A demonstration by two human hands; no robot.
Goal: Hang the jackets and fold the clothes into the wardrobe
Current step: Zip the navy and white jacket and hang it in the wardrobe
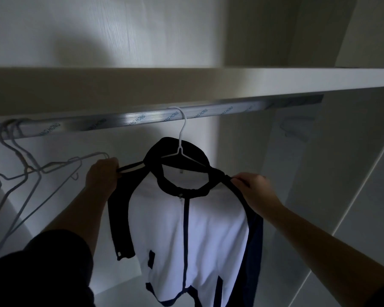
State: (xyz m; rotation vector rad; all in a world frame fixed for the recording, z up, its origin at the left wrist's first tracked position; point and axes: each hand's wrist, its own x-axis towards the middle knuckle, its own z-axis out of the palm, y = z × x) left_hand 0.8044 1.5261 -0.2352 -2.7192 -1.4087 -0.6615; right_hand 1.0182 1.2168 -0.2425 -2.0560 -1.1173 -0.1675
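A white jacket [186, 235] with dark sleeves, collar and zip hangs on a white hanger [182, 138]. The hanger's hook sits over the metal rail [124, 121] inside the wardrobe. My left hand [102, 176] grips the jacket's left shoulder at the dark sleeve seam. My right hand [253, 187] pinches the dark fabric at the right shoulder beside the collar. The jacket faces me, zipped up, and its lower hem runs out of view.
Several empty wire hangers [31, 169] hang on the rail at the left, close to my left hand. A white shelf [275, 79] runs above the rail. A white side panel [353, 173] stands at the right.
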